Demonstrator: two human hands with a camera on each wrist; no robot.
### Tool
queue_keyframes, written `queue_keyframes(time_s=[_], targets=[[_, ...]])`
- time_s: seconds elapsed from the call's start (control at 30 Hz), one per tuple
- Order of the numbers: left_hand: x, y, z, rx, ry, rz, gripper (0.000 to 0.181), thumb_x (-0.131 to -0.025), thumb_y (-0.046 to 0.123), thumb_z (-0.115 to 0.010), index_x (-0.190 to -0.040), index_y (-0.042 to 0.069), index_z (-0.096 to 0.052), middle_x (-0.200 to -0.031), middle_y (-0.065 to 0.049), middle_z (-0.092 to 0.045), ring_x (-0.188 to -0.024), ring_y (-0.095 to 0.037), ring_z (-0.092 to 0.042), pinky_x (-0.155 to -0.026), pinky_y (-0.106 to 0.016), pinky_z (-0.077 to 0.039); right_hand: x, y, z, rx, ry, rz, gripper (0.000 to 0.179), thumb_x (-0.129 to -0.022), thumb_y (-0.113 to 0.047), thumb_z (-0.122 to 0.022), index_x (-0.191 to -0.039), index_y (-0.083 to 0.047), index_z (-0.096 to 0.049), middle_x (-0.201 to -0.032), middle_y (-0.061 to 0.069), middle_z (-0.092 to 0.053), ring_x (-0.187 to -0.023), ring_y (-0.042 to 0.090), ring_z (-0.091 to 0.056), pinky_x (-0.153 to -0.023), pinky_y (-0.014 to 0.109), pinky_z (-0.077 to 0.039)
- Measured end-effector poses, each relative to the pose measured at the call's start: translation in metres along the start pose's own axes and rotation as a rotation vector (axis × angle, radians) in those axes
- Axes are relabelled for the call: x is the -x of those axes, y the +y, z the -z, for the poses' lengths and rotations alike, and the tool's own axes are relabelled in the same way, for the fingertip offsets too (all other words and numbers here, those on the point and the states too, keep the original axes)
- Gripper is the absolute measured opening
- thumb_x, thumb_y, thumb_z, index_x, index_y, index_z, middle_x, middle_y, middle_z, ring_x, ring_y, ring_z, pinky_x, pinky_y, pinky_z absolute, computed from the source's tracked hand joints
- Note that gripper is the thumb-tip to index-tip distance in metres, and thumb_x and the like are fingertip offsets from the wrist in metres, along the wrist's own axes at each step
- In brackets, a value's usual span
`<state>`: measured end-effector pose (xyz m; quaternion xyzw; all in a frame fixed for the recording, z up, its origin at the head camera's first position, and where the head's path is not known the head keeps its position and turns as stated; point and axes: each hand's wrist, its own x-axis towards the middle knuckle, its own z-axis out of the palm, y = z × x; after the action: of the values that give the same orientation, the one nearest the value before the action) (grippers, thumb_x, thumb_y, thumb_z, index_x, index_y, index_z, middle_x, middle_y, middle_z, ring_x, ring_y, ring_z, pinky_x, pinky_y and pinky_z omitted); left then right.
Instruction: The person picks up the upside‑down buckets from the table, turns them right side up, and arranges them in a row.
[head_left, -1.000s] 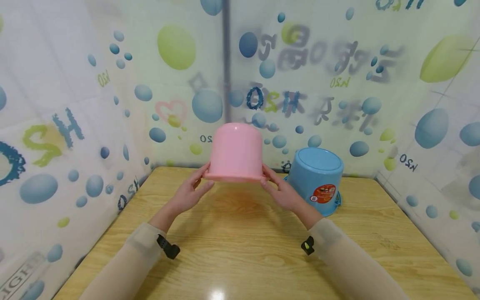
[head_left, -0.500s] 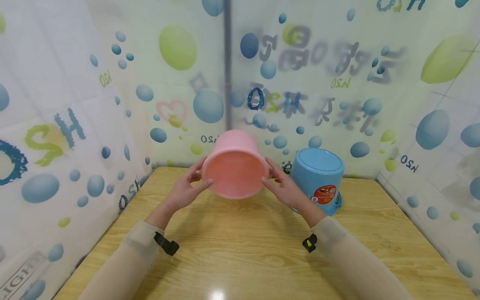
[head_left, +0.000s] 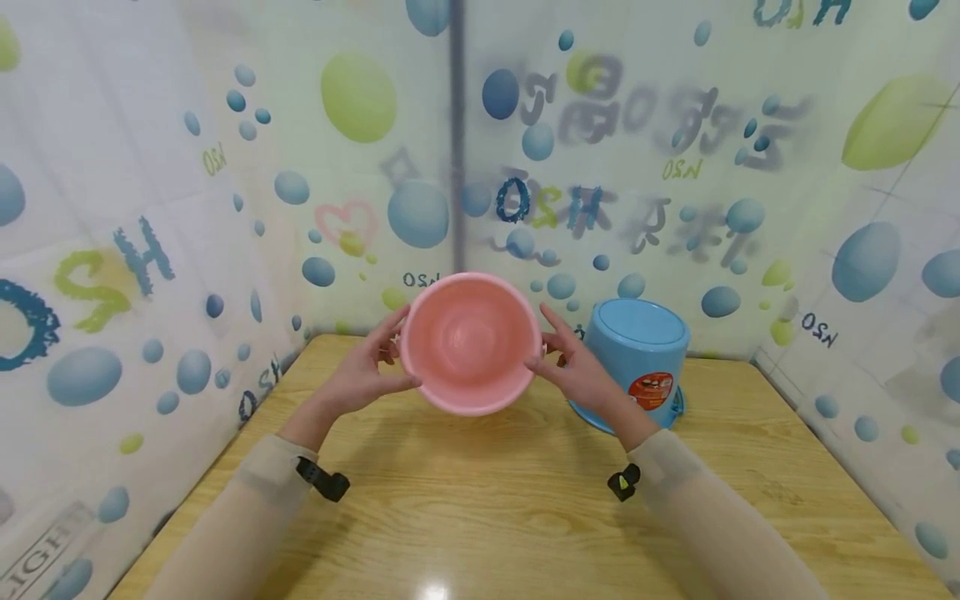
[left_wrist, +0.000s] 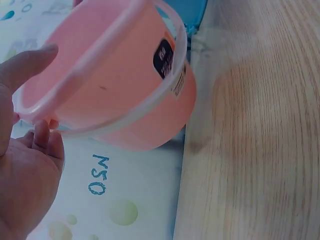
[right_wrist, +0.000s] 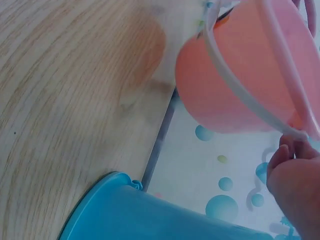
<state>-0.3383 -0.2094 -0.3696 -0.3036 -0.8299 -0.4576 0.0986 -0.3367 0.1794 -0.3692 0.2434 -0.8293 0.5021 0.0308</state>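
The pink bucket (head_left: pixel 471 343) hangs in the centre of the head view, held up off the wooden table (head_left: pixel 480 517), its mouth turned toward us. A second ago we look at its outside wall, base up and mouth down; half a second later the opening begins to show, and now we see down the inside to the bottom. It also sits a little lower in the frame.

The left hand (head_left: pixel 360 375) and right hand (head_left: pixel 581 371) grasp it from opposite sides, thumbs at the rim (head_left: pixel 471 410) and some fingers curled near the ends of the handle (left_wrist: pixel 145 105). In the left wrist view we find that pale handle slung around the outside wall, past a dark label (left_wrist: pixel 163 58).

The blue bucket (head_left: pixel 636 354), right of centre in the head view, stays base up with its rim on the table, just behind the right hand, which does not appear to hold it.

For the work in hand, we judge the turning-over well along but unfinished: the pink bucket is tilted rather than upright, and not yet set down. Both grips look steady enough to carry the turn further.
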Motion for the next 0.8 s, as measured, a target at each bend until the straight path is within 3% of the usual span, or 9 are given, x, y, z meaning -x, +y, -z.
queue_keyframes(time_s=[0.1,0.27,0.47,0.6,0.7,0.8], targets=[[0.001,-0.003,0.002,-0.040,-0.027,-0.022,0.118,-0.087,0.014,-0.096,-0.177,0.028,-0.022,-0.149,-0.013,-0.059,-0.102,-0.022,-0.053,-0.086,-0.030,-0.044,0.001,0.000,0.003,-0.018,-0.019,-0.003,0.093,-0.106,-0.029,-0.076,-0.176,-0.044,-0.016,-0.166,0.006,-0.057,-0.124,0.031,-0.052,-0.083,0.033,-0.045],[0.003,-0.007,0.008,-0.095,-0.070,-0.050,0.122,-0.087,0.018,-0.096,-0.178,0.027,-0.016,-0.159,-0.009,-0.054,-0.106,-0.020,-0.047,-0.084,-0.033,-0.039,0.002,0.000,0.008,-0.050,-0.087,0.044,0.099,-0.100,-0.017,-0.083,-0.175,-0.045,-0.023,-0.170,0.010,-0.052,-0.124,0.039,-0.049,-0.080,0.031,-0.043],[0.004,-0.008,0.012,-0.155,-0.074,-0.037,0.126,-0.084,0.020,-0.099,-0.178,0.026,-0.015,-0.172,-0.007,-0.046,-0.117,-0.026,-0.043,-0.087,-0.039,-0.037,0.001,0.000,0.009,-0.014,-0.153,0.088,0.108,-0.097,-0.017,-0.087,-0.176,-0.042,-0.018,-0.172,0.014,-0.048,-0.118,0.033,-0.052,-0.080,0.029,-0.044],[0.003,-0.006,0.011,-0.151,-0.055,-0.009,0.126,-0.082,0.023,-0.100,-0.178,0.026,-0.019,-0.175,-0.007,-0.044,-0.125,-0.025,-0.043,-0.091,-0.043,-0.037,0.000,0.000,0.008,-0.007,-0.150,0.094,0.109,-0.098,-0.016,-0.085,-0.177,-0.041,-0.015,-0.174,0.012,-0.046,-0.114,0.030,-0.052,-0.076,0.027,-0.044],[0.002,-0.004,0.009,-0.135,-0.031,0.009,0.124,-0.081,0.023,-0.100,-0.177,0.025,-0.023,-0.170,-0.009,-0.049,-0.129,-0.026,-0.045,-0.097,-0.045,-0.039,-0.001,0.000,0.009,0.007,-0.136,0.078,0.108,-0.098,-0.018,-0.086,-0.176,-0.043,-0.015,-0.174,0.008,-0.047,-0.112,0.032,-0.052,-0.076,0.026,-0.044],[0.001,-0.002,0.007,-0.076,-0.012,0.017,0.120,-0.082,0.020,-0.099,-0.177,0.026,-0.026,-0.170,-0.011,-0.049,-0.143,-0.033,-0.047,-0.110,-0.055,-0.043,-0.002,0.000,0.011,0.021,-0.127,0.063,0.107,-0.098,-0.022,-0.086,-0.176,-0.045,-0.016,-0.173,0.006,-0.048,-0.113,0.036,-0.053,-0.077,0.026,-0.045]])
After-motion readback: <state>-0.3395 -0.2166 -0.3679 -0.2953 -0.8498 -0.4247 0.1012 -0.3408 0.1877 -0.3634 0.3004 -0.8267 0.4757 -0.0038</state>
